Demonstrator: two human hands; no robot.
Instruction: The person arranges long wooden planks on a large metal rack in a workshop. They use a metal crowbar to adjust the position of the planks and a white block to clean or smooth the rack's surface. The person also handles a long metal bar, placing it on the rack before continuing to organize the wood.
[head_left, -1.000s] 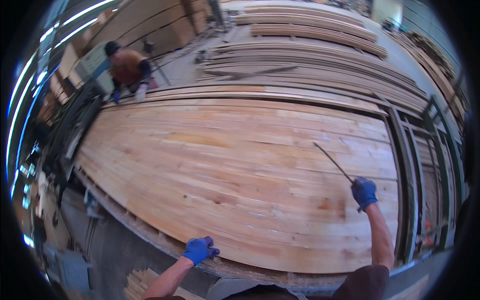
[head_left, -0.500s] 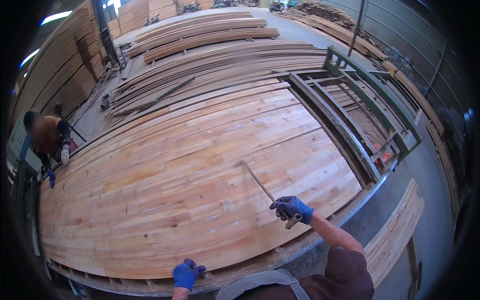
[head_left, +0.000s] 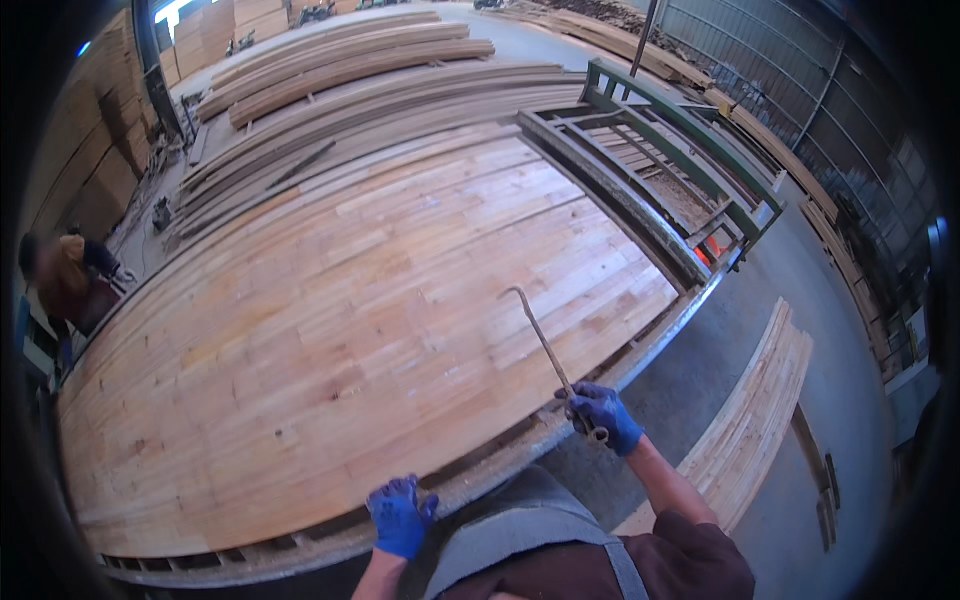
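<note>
A wide panel of pale wooden strips (head_left: 330, 330) lies flat on a metal-framed bed with a raised front rail (head_left: 480, 470). Over the panel's front right part, my right hand (head_left: 603, 415), in a blue glove, is closed around a long metal rod with a hooked tip (head_left: 540, 338). The rod points away from me, and its thick tube-like lower end shows below my fist. I cannot tell whether the hook touches the wood. At the front edge, my blue-gloved left hand (head_left: 400, 517) rests on the rail, holding nothing, with its thumb apart from its fingers.
A co-worker (head_left: 75, 280) bends at the panel's far left end. A green metal frame (head_left: 690, 160) stands at the right end. Long stacked boards (head_left: 350, 65) lie behind the bed. More boards (head_left: 755, 400) lie to my right above the grey floor.
My view has shifted, and the scene sits farther left and higher. The rod and my right hand have come back toward the front edge. My left hand has moved right along the rail.
</note>
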